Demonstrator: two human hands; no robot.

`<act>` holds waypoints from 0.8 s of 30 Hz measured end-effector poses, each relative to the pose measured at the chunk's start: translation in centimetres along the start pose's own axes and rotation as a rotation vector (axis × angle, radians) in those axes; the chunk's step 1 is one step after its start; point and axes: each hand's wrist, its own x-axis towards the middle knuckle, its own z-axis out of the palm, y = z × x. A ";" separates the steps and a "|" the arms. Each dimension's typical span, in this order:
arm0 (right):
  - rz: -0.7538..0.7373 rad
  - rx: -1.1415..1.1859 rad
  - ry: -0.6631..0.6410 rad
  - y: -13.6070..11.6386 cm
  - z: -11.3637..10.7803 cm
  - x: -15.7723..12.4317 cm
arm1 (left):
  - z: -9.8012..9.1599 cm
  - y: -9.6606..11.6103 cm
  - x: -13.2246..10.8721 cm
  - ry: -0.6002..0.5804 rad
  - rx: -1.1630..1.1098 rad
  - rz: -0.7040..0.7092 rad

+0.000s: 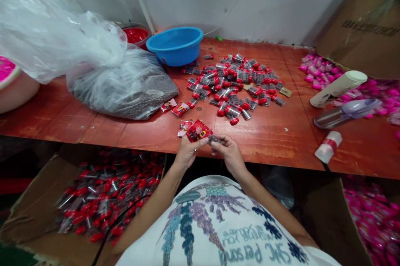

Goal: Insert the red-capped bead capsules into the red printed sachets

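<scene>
Near the table's front edge, my left hand [187,151] is closed on a red printed card [198,130], its thumb reaching toward my right hand. My right hand [229,149] pinches a small clear tube [214,139] filled with dark beads, right beside the card; its ends are partly hidden by fingers. Another red card [184,127] lies just behind my left hand, and two similar cards [180,109] rest farther back. Beyond my hands spreads a heap of small clear tubes with red caps [231,85], many holding dark contents.
A plastic bag of dark beads [134,87] sits left, beside a blue basin [175,45]. A pale bottle [336,89], a clear purple-lidded bottle [343,114] and a white roll [328,146] lie right. Below left, a carton [37,203] holds red-capped tubes; pink pieces [371,224] are at right.
</scene>
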 end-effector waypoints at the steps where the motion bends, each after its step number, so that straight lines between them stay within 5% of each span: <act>1: -0.024 -0.015 0.005 0.0 0.0 0.0 | 0.0 -0.1 0.0 0.033 -0.004 0.022; 9: -0.300 -0.449 0.090 0.3 0.0 0.1 | -0.1 -0.3 -0.1 0.093 0.166 0.133; 17: 0.016 -0.018 0.029 0.3 0.5 0.4 | 0.2 -0.7 -0.2 0.055 0.126 0.079; 24: -0.237 -0.372 0.041 0.4 0.4 -0.1 | 0.3 -0.7 -0.1 0.164 0.085 0.106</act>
